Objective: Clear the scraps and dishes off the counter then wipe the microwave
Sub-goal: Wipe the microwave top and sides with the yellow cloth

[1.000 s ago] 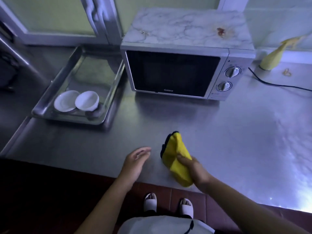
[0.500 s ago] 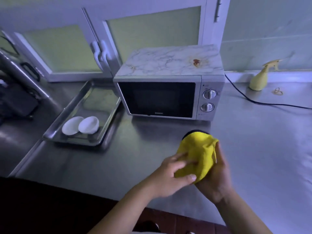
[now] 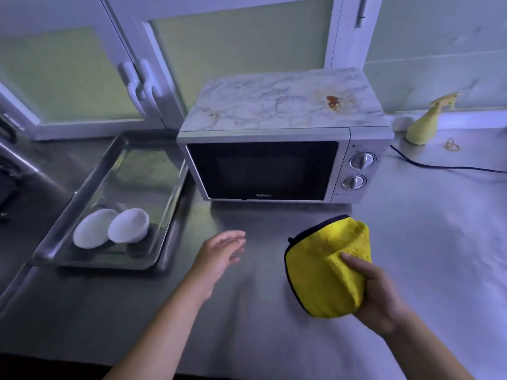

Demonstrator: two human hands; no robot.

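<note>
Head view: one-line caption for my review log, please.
Right hand grips a yellow cloth before the stained microwave; left hand open, empty.

Steel counter [image 3: 274,338] is carrying everything. Microwave [image 3: 274,160] is sitting at the back centre. Tray [image 3: 90,193] is lying just beside it on the left, near touching. Spray bottle [image 3: 422,124] is standing at the back right, against the wall. Black cord [image 3: 444,167] is trailing across the counter right of the microwave. Small looped scrap [image 3: 451,145] is lying near the bottle.
</note>
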